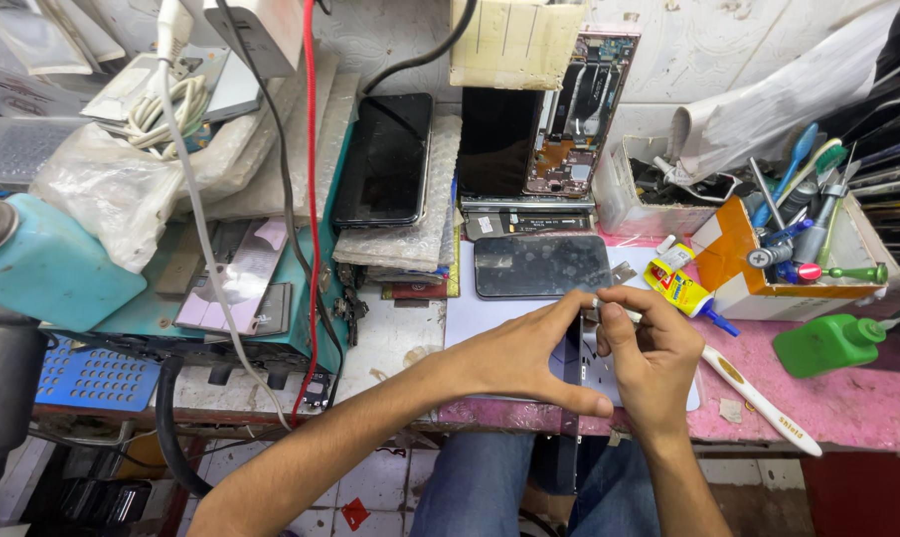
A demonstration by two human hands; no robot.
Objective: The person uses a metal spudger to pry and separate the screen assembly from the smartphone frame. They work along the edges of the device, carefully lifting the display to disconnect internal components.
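My left hand (529, 350) grips a thin dark phone frame (572, 438) that stands on its edge at the front of the pink bench (847, 398). My thumb presses on its side. My right hand (649, 350) pinches a small silvery tool at the top edge of that frame. Under both hands lies a white sheet (480, 316). Just beyond my fingers a dark phone screen (539, 266) lies flat on the bench.
A yellow glue tube (680, 288), a white toothbrush (758, 401), a green bottle (825, 343) and an orange box of screwdrivers (798, 254) sit to the right. Phones lean against the back wall (384, 159). A teal machine with cables (241, 288) stands at the left.
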